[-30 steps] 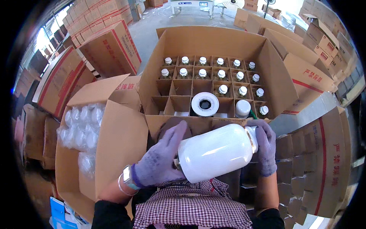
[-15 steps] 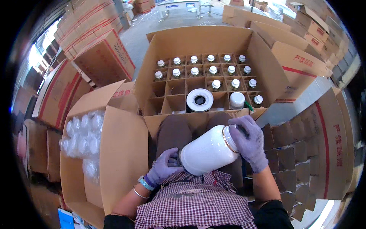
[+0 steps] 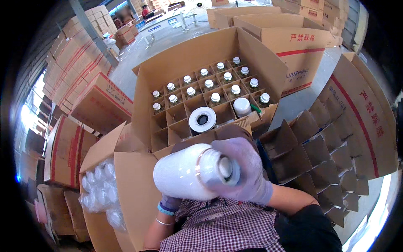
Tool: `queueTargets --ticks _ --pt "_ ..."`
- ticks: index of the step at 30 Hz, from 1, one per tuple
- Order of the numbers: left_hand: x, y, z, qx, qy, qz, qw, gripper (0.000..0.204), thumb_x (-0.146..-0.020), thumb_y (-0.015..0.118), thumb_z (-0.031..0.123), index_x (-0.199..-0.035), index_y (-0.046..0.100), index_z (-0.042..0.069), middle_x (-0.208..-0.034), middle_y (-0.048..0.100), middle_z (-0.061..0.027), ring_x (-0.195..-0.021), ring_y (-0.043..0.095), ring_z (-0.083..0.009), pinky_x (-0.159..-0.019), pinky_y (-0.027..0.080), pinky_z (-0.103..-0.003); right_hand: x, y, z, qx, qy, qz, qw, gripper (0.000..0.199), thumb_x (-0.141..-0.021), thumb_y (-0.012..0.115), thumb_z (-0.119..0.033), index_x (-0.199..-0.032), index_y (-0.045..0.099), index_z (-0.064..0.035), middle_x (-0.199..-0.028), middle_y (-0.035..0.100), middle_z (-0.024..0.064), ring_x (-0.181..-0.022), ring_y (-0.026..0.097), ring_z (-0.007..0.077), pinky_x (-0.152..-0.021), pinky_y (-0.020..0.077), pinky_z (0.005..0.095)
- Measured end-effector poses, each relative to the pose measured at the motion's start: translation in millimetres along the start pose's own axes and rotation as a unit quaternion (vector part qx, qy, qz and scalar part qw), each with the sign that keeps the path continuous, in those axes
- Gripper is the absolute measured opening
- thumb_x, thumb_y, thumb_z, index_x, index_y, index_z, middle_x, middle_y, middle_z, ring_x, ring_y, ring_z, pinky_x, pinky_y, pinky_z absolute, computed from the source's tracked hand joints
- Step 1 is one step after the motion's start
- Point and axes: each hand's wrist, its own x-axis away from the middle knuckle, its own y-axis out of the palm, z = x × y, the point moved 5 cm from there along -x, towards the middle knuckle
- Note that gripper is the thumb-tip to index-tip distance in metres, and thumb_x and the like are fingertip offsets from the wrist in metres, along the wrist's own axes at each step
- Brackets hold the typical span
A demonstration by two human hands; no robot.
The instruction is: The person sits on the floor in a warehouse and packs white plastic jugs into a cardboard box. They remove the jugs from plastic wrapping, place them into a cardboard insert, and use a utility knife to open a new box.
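Tilted over my lap lies a large white bottle (image 3: 178, 172) with a thin gold band below its neck. My right hand (image 3: 249, 172), gloved in light purple and slightly blurred, is closed round the neck end, where a round white piece shows in the mouth. Under the body, my left hand (image 3: 170, 203), also gloved, supports the bottle; its fingers are mostly hidden. Just beyond stands an open divided carton (image 3: 142, 122). Several white-capped clear bottles (image 3: 215, 98) stand in its cells. Near its front edge are a white ring-shaped roll (image 3: 194, 121) and a white cup-like lid (image 3: 242, 108).
At left, an open carton (image 3: 134, 189) holds several clear plastic-wrapped pieces (image 3: 100, 185). Cardboard dividers (image 3: 317, 153) stand at right beside a tall carton (image 3: 357, 113). A green strip (image 3: 257, 110) lies by the lid. Stacked cartons (image 3: 69, 67) rise behind at left.
The view has turned to the right. The white bottle has come up nearer and its mouth now faces me more. My right hand has shifted round the neck; my left is now mostly hidden underneath.
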Motion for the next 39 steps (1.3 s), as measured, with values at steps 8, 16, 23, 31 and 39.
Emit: queueTargets --ticks 8,16,23,31,39 --pt "16 21 3 0.024 -0.029 -0.011 0.999 0.073 -0.102 0.045 0.056 -0.155 0.033 0.008 -0.154 0.043 -0.0153 -0.140 0.044 -0.0343 -0.117 0.035 -0.050 -17 26 -14 -0.105 -0.038 -0.129 0.985 0.081 -0.069 0.088 -0.042 -0.132 0.055 -0.0032 -0.109 0.065 0.0146 -0.098 0.064 0.0326 -0.089 0.0498 0.0447" --pt "31 27 7 0.043 -0.037 -0.003 0.998 0.074 -0.102 0.045 0.057 -0.155 0.032 0.008 -0.156 0.041 -0.0150 -0.141 0.042 -0.0343 -0.118 0.034 -0.051 -9 43 -4 -0.192 0.060 -0.088 0.976 0.075 -0.063 0.093 -0.036 -0.123 0.061 -0.0042 -0.115 0.065 0.0132 -0.103 0.065 0.0308 -0.091 0.0522 0.0402" --pt "31 36 17 0.046 -0.062 -0.007 0.997 0.074 -0.101 0.044 0.058 -0.155 0.031 0.009 -0.157 0.040 -0.0148 -0.143 0.040 -0.0342 -0.118 0.033 -0.052 -10 56 -31 -0.265 -0.078 -0.127 0.952 0.079 -0.063 0.093 -0.039 -0.126 0.060 -0.0046 -0.117 0.066 0.0138 -0.105 0.065 0.0326 -0.094 0.0507 0.0440" --pt "21 33 36 0.246 -0.061 0.034 0.967 0.075 -0.101 0.044 0.059 -0.156 0.030 0.009 -0.158 0.038 -0.0146 -0.144 0.038 -0.0342 -0.119 0.031 -0.052 -24 43 36 -0.102 0.022 -0.007 0.995 0.069 -0.068 0.088 -0.032 -0.124 0.060 -0.0030 -0.116 0.064 0.0145 -0.109 0.064 0.0314 -0.097 0.0505 0.0413" --pt "32 -44 19 0.189 0.049 0.158 0.968 0.079 -0.097 0.061 0.051 -0.155 0.031 0.007 -0.159 0.036 -0.0152 -0.143 0.038 -0.0368 -0.119 0.030 -0.056 -58 41 261 0.380 0.157 -0.250 0.877 0.044 -0.081 0.072 -0.031 -0.121 0.068 -0.0134 -0.121 0.065 0.0109 -0.117 0.060 0.0304 -0.098 0.0479 0.0441"
